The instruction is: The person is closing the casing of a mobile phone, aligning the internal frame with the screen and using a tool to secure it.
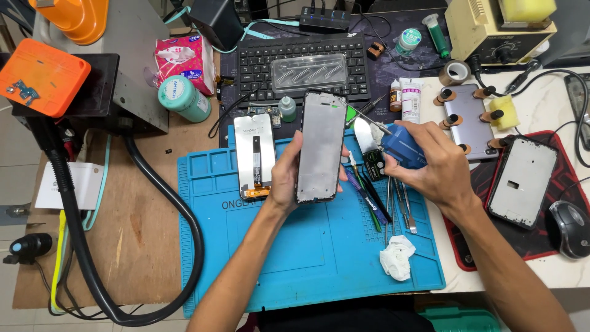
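My left hand [284, 178] holds a phone frame [321, 144] upright over the blue work mat [307, 258], its grey inner side facing me. My right hand [433, 163] grips a blue dispenser bottle [402, 146] whose thin metal needle points left toward the frame's upper right edge. A phone display panel [255, 155] with a flex cable lies on the mat just left of my left hand. Several tweezers and hand tools [381, 203] lie on the mat below my right hand.
A crumpled white tissue [396, 257] lies on the mat. At right, another phone frame [522, 179] rests on a red mat beside a mouse [570, 229], and a clamped phone [470, 120] behind it. A keyboard [304, 67], small bottles and a black hose [153, 203] surround the area.
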